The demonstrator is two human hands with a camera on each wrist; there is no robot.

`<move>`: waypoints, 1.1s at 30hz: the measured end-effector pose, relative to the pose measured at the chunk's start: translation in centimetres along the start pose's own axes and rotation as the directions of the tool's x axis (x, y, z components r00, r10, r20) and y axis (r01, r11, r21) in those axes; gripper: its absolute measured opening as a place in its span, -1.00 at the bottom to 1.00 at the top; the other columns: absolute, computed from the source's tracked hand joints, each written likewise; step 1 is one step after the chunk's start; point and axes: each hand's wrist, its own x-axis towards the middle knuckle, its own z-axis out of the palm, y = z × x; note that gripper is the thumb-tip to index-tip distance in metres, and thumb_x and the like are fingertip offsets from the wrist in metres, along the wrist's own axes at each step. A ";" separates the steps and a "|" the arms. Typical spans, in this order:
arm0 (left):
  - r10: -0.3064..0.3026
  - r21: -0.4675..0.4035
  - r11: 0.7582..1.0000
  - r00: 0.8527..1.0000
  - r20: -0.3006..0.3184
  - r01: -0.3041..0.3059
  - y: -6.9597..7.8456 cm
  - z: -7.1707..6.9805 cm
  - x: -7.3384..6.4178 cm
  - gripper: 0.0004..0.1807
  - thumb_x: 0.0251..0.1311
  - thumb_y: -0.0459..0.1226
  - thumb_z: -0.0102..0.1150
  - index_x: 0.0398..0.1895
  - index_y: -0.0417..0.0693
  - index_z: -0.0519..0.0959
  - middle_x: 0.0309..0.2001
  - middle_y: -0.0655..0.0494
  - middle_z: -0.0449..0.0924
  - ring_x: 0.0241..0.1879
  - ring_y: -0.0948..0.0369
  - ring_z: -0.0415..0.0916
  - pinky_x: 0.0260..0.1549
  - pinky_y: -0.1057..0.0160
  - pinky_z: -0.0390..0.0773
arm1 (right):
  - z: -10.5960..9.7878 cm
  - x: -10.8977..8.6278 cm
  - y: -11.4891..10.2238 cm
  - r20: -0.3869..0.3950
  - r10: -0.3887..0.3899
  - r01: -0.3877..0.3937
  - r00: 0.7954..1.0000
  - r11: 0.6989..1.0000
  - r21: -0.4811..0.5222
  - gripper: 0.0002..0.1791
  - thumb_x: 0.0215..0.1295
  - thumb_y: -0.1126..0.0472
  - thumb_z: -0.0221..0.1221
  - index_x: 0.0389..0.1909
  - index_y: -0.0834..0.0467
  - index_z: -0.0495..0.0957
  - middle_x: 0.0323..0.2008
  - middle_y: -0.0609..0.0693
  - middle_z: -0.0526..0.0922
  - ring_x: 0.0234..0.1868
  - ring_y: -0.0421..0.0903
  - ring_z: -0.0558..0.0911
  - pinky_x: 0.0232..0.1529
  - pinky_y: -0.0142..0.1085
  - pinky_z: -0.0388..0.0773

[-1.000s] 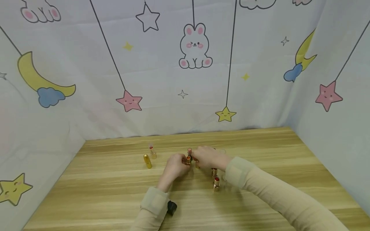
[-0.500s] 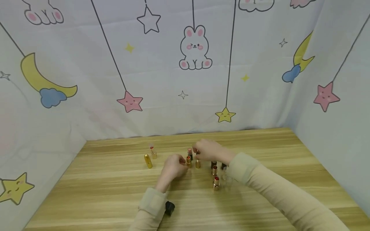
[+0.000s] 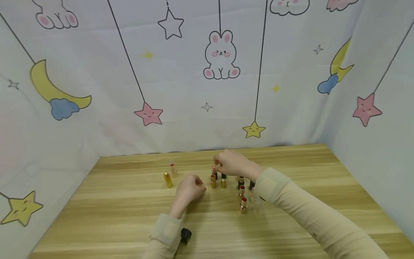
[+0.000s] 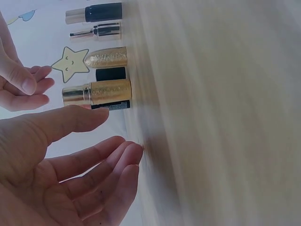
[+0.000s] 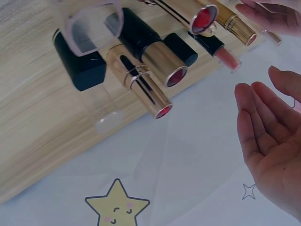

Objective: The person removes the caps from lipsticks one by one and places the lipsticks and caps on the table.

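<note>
My left hand (image 3: 189,189) is just left of an uncapped gold lipstick (image 3: 213,181) standing upright, its fingers loosely bent and holding nothing. In the left wrist view the thumb tip overlaps the base of that lipstick. My right hand (image 3: 234,163) hovers beyond it, above a black cap (image 3: 224,176) and close to a peach-pink lipstick (image 3: 214,169). Its palm shows bare in the right wrist view, with fingers extended. A gold bullet-shaped cap (image 3: 223,183) stands beside the gold lipstick.
Right of the hands stand several uncapped red lipsticks, including a rose-gold one (image 3: 243,205), with clear caps (image 3: 257,201). A closed gold lipstick (image 3: 168,180) and a red lipstick (image 3: 174,170) stand at left. A black object (image 3: 185,235) lies by my left sleeve.
My left hand has let go of the gold lipstick and drawn back left. My right hand has risen away from the table, uncovering the gold cap and the black cap.
</note>
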 end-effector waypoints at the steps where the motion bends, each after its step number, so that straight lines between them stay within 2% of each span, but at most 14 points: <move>1: 0.000 0.000 1.000 1.000 -0.002 0.000 -0.1 -0.1 -0.1 -0.82 -0.03 -0.29 0.35 -0.36 -0.20 0.66 -0.33 -0.02 0.70 -0.33 0.13 0.59 -0.31 0.16 0.56 | 0.0 0.1 -0.1 -0.001 0.003 -0.003 1.000 1.000 0.004 -0.85 0.28 0.17 0.21 -0.29 0.18 0.64 -0.53 -0.04 0.60 -0.59 -0.25 0.40 -0.53 -0.40 0.35; 6: -0.008 0.020 1.000 0.999 -0.042 0.009 -0.8 -0.8 -0.6 -0.83 -0.05 -0.28 0.36 -0.40 -0.19 0.66 -0.35 0.00 0.70 -0.35 0.14 0.59 -0.35 0.17 0.55 | 0.0 0.7 -0.9 -0.001 0.002 -0.002 1.000 1.000 -0.003 -0.86 0.28 0.18 0.20 -0.24 0.17 0.62 -0.44 -0.05 0.64 -0.54 -0.22 0.50 -0.46 -0.35 0.48; 15: -0.071 0.066 0.995 0.993 -0.095 0.077 -2.3 -2.3 -1.3 -0.80 -0.06 -0.22 0.39 -0.41 -0.18 0.68 -0.34 -0.05 0.71 -0.35 0.09 0.60 -0.39 0.13 0.55 | 0.0 1.9 -2.8 0.001 -0.024 0.024 1.000 0.999 -0.021 -0.85 0.32 0.17 0.16 -0.23 0.16 0.61 -0.41 -0.03 0.66 -0.51 -0.21 0.52 -0.38 -0.31 0.52; 24: -0.139 0.047 0.989 0.986 -0.090 0.144 -3.6 -3.6 -2.1 -0.78 -0.01 -0.20 0.38 -0.41 -0.19 0.65 -0.34 -0.04 0.69 -0.42 0.12 0.56 -0.47 0.18 0.49 | 0.8 3.3 -4.5 -0.002 -0.075 0.075 0.997 0.997 -0.029 -0.85 0.32 0.16 0.17 -0.23 0.17 0.60 -0.42 -0.04 0.65 -0.51 -0.23 0.50 -0.40 -0.34 0.50; 33: -0.161 0.053 0.985 0.982 -0.104 0.167 -5.2 -4.7 -2.6 -0.82 -0.01 -0.21 0.36 -0.58 -0.12 0.62 -0.51 0.06 0.61 -0.54 0.20 0.43 -0.59 0.30 0.33 | 1.5 4.7 -6.1 0.012 -0.095 0.095 0.995 0.995 -0.037 -0.83 0.24 0.18 0.25 -0.21 0.16 0.60 -0.37 -0.03 0.65 -0.43 -0.21 0.50 -0.39 -0.36 0.47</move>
